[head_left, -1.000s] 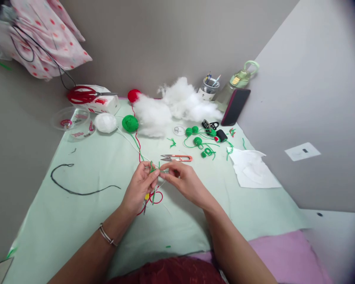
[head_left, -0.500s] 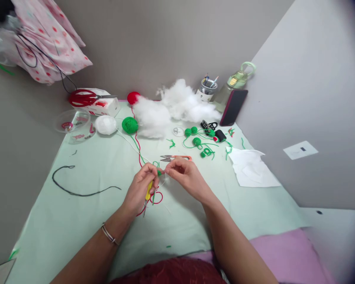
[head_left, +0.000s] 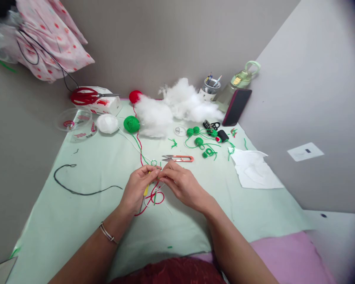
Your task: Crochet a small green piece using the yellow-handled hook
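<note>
My left hand [head_left: 135, 188] is closed around a yellow-handled crochet hook [head_left: 146, 190], whose metal shaft points down toward me. Fingertip to fingertip with it, my right hand [head_left: 184, 186] pinches at something small that the fingers hide. Loose red yarn [head_left: 159, 198] curls on the cloth below the hands, with white and green strands among it. These strands lead back to a red yarn ball [head_left: 135, 96], a green yarn ball [head_left: 131, 124] and a white yarn ball [head_left: 107, 124]. Just beyond my right hand lie orange-handled thread snips [head_left: 183, 158].
White stuffing [head_left: 182, 104] is heaped at the back. Several green crocheted balls [head_left: 198, 141] lie right of centre, near a leaning phone [head_left: 237, 107] and a white paper sheet [head_left: 254, 169]. A black cord [head_left: 77, 193] lies left; red scissors [head_left: 85, 96] rest on a tissue pack.
My hands have drawn together and the right one has turned inward, its fingers now covering the small green piece seen before. The view has shifted slightly.
</note>
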